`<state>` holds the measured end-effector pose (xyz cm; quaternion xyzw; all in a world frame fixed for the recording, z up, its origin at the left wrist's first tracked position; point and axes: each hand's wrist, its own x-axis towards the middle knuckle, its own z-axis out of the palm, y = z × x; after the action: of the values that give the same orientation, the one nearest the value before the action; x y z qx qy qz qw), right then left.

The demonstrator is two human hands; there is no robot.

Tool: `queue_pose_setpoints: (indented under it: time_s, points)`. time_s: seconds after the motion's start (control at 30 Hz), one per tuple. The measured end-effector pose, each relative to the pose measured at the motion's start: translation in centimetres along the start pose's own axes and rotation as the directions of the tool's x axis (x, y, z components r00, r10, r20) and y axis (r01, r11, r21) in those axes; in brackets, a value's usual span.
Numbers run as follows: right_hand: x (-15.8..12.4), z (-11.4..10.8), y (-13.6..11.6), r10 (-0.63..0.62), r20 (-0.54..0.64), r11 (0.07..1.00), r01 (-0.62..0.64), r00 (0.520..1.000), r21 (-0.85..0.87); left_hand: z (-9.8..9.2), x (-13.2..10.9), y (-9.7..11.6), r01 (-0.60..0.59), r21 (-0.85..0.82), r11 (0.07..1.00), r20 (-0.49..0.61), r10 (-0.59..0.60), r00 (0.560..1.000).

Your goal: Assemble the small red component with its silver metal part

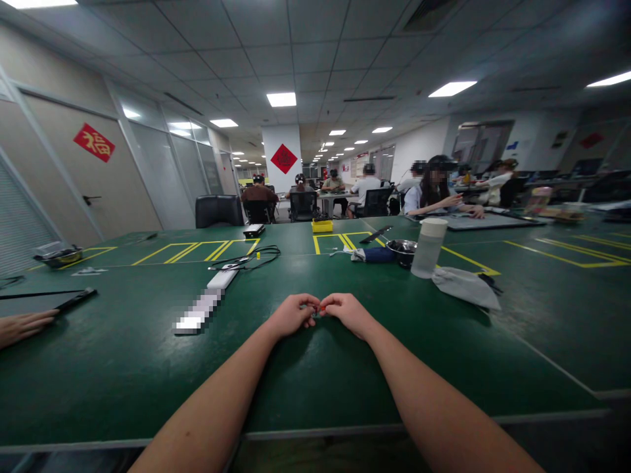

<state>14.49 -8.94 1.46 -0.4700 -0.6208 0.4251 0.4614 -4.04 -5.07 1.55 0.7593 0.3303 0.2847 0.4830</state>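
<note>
Over the green table (315,387), my left hand (294,315) and my right hand (348,312) meet at the fingertips. A small red item (322,307) shows between them, pinched by the fingers of my right hand. The fingers of my left hand are curled together at a tiny dark and reddish piece beside it, too small to name. Whether the pieces are joined cannot be made out.
Left of my hands lie a white power strip (223,278) and a black cable (266,253). Beyond my right hand are a bottle (430,248), a metal bowl (404,252) and a grey pouch (463,286). Another person's hand (29,326) rests at the far left.
</note>
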Motion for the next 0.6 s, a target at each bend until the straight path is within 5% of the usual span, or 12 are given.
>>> queue_pose_setpoints:
  time_s: [0.6]
  points:
    - [0.22, -0.06, 0.58, -0.042, 0.020, 0.997, 0.044, 0.999, -0.066, -0.07, 0.08, -0.09, -0.032, 0.062, 0.998, -0.032, 0.034, 0.999]
